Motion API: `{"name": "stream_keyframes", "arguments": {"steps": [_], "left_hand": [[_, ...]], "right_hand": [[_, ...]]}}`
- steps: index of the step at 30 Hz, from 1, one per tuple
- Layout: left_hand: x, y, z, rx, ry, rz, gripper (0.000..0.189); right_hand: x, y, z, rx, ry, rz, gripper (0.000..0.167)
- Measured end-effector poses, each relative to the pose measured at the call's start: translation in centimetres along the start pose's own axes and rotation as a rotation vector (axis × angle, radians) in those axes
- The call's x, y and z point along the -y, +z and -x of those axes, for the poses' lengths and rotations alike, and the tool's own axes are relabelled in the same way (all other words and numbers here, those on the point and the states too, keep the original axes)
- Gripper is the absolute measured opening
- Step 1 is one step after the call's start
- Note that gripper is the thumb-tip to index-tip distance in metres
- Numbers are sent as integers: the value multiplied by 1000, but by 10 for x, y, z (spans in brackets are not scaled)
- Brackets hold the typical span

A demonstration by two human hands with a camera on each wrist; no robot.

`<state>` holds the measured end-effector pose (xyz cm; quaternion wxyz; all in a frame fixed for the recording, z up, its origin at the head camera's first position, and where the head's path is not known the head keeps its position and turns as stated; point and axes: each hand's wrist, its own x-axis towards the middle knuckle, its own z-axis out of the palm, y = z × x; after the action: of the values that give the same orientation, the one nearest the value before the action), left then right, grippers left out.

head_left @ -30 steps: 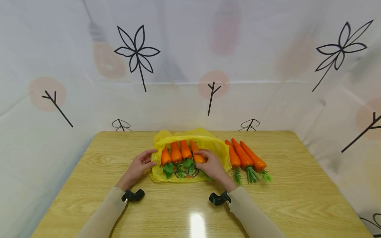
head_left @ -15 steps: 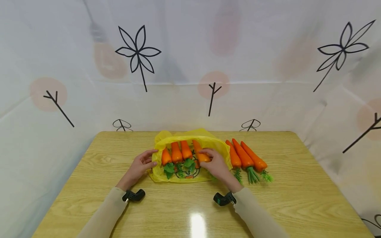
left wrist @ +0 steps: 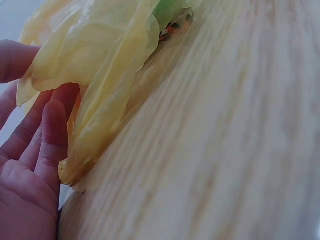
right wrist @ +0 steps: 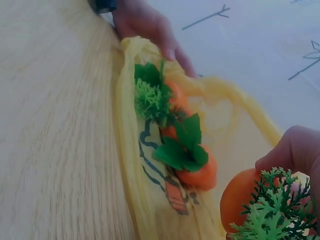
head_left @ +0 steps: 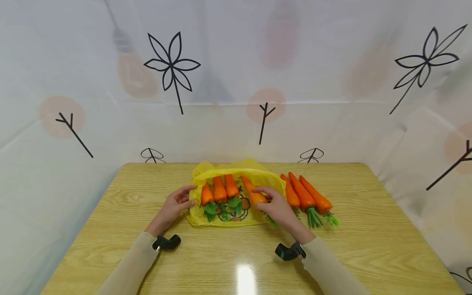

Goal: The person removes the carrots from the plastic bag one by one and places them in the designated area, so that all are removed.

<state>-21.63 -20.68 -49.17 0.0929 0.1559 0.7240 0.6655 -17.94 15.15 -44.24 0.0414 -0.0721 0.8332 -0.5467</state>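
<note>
Pinching a carrot [head_left: 248,187] near its thick end with the right hand [head_left: 279,207], within the mouth of a yellow bag [head_left: 271,177] at the centre of the head view; holding the bag's left rim with the left hand [head_left: 174,207]. Probably light, firm and slick, best grasped around the thick shoulder. Just left, inside the bag, three leafy carrots [head_left: 219,191], likely in the way; just right, outside, three loose carrots [head_left: 305,197] on the table [head_left: 206,262]. At left in the left wrist view, thin, soft bag between the digits, apt to crumple. At lower right in the right wrist view, feathery greens [right wrist: 272,212], apt to snag.
</note>
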Motion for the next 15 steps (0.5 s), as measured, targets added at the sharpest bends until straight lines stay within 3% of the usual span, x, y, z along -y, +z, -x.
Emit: {"name": "stream_keyframes", "arguments": {"steps": [15], "left_hand": [[2, -1, -1, 9, 8, -9, 53]], "right_hand": [[8, -15, 14, 13, -61, 24, 42]]}}
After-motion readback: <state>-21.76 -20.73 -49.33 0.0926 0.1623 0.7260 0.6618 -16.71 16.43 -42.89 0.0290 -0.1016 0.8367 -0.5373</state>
